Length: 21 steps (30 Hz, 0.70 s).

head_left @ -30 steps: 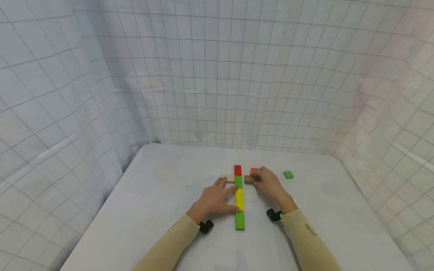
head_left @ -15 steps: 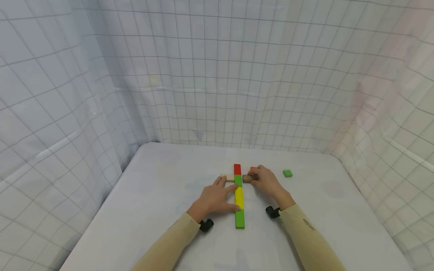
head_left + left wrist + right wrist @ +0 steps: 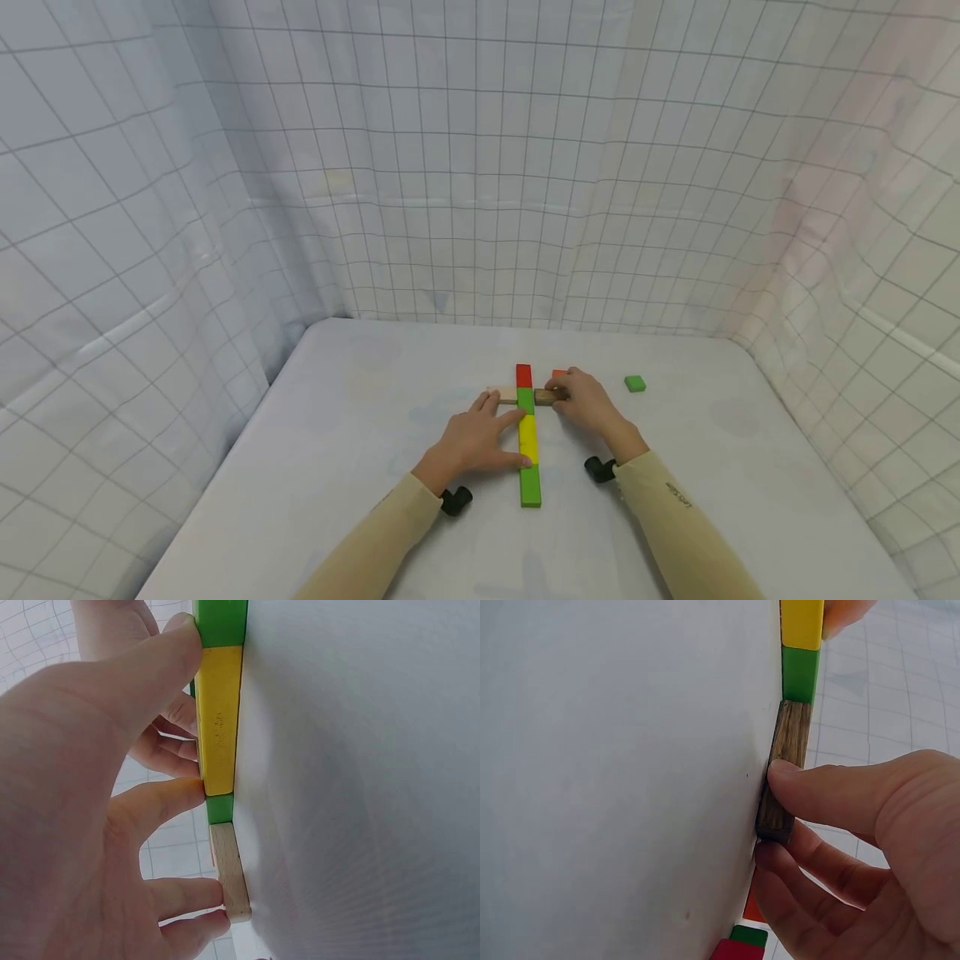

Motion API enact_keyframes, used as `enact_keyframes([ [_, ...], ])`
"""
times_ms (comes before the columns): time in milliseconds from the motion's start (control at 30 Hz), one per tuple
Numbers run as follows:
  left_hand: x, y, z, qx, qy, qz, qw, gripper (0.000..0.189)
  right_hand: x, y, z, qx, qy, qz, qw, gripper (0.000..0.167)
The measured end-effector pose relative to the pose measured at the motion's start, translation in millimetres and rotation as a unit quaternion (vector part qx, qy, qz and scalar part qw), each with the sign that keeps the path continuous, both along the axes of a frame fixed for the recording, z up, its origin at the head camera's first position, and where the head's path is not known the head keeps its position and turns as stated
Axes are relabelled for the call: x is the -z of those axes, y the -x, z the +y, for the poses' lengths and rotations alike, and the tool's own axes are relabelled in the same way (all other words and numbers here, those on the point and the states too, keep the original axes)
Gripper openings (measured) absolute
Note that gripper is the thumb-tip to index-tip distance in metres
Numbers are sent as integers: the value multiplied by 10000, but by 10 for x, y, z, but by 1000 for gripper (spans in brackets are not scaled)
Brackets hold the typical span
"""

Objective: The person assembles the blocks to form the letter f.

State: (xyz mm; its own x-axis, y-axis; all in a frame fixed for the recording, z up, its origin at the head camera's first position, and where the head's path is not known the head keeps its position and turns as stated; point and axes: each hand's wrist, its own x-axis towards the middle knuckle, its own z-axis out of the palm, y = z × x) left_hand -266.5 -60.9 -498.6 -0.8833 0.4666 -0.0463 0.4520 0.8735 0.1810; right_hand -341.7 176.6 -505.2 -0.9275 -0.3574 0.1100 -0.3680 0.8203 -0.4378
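A straight row of blocks lies on the table: a red block (image 3: 523, 375) at the far end, a short green block (image 3: 526, 402), a long yellow block (image 3: 529, 439) and a nearer green block (image 3: 530, 492). With fingers spread, my left hand (image 3: 468, 440) touches the row's left side and a pale wooden block (image 3: 229, 862), which sits crosswise against the short green block. My right hand (image 3: 592, 406) pinches a dark brown wooden block (image 3: 789, 739) between thumb and fingers. Its end is at the short green block's right side; in the right wrist view they appear to meet.
An orange block (image 3: 559, 373) lies behind my right hand, partly hidden. Farther right is a loose green block (image 3: 635, 383). A red block (image 3: 737, 951) shows at the bottom of the right wrist view. White gridded curtains (image 3: 480, 167) surround the white table (image 3: 360, 400).
My right hand has slid the brown wooden block left, narrowing its gap to the short green block. The left hand has stayed in place.
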Motion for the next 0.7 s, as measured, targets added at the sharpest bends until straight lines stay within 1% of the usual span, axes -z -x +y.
enact_keyframes([
  [400, -7, -3, -2, -31, 61, -13, 10000, 88, -20, -23, -39, 13, 14, 41, 10000, 29],
  [700, -9, 0, 0, -34, 46, -13, 10000, 88, -1, -5, -44, -18, -66, 68, 10000, 28],
])
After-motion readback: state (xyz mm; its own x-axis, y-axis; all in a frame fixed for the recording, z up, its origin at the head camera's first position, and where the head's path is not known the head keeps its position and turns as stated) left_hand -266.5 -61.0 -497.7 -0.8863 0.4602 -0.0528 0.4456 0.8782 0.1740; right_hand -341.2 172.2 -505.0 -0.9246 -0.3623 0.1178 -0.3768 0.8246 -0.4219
